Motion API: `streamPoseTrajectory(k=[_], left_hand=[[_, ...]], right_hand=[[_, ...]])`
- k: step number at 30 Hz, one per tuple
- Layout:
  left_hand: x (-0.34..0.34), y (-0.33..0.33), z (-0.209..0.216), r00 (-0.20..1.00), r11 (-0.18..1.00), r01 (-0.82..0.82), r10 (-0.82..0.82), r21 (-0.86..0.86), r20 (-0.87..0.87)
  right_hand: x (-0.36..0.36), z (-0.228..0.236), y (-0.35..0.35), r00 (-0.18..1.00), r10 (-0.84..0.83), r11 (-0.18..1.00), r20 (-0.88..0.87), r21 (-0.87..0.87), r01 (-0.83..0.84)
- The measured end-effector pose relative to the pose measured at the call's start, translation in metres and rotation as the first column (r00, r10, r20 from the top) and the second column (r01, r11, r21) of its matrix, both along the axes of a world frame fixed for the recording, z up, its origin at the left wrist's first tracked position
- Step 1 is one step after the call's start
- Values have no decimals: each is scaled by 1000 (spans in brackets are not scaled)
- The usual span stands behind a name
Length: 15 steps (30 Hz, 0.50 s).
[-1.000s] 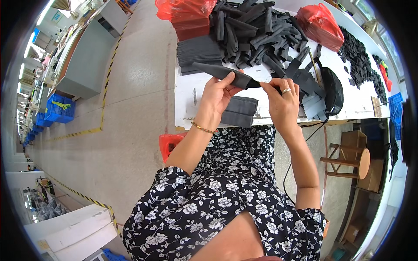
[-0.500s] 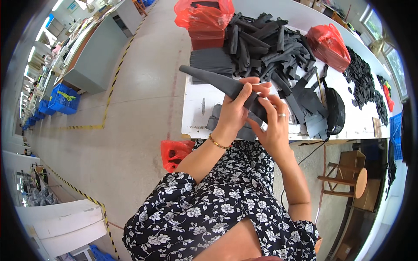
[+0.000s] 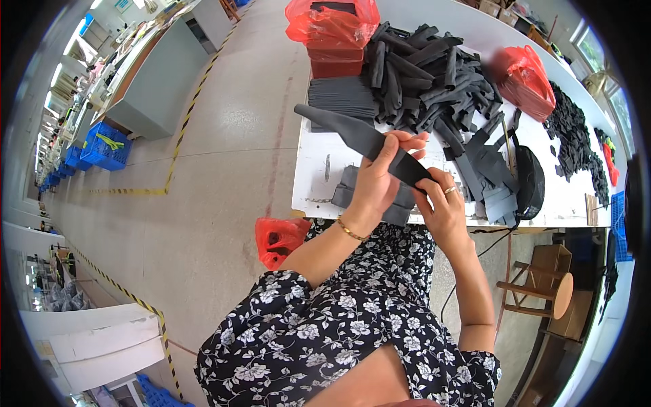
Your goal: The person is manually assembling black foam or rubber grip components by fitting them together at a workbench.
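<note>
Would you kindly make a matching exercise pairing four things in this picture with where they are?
Things:
1. dark strip
2. ring
3. bracelet
4. wooden stool

Places:
A. around the left wrist
B. at the picture's right, near a cardboard box
C. held by the left hand and right hand
D. worn on the right hand

Right pairs: 1-C, 2-D, 3-A, 4-B
</note>
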<state>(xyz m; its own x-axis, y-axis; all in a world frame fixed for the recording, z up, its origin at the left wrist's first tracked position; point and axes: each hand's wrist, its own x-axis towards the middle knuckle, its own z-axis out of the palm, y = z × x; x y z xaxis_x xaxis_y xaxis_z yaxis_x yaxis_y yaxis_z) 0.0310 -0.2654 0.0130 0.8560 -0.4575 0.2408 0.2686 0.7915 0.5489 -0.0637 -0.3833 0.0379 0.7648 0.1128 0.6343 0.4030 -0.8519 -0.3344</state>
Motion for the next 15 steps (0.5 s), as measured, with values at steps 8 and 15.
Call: streamPoseTrajectory(k=[8,15], left_hand=[[-13,-9,-7,993,998,60,-59,7,-99],[9,7,18,981,996,-14,-3,-87,-194]], right_hand=[[12,0,9,1000,-22,999,-12,-34,22],[7,7,-14,997,72,990,-25,-123,-75]])
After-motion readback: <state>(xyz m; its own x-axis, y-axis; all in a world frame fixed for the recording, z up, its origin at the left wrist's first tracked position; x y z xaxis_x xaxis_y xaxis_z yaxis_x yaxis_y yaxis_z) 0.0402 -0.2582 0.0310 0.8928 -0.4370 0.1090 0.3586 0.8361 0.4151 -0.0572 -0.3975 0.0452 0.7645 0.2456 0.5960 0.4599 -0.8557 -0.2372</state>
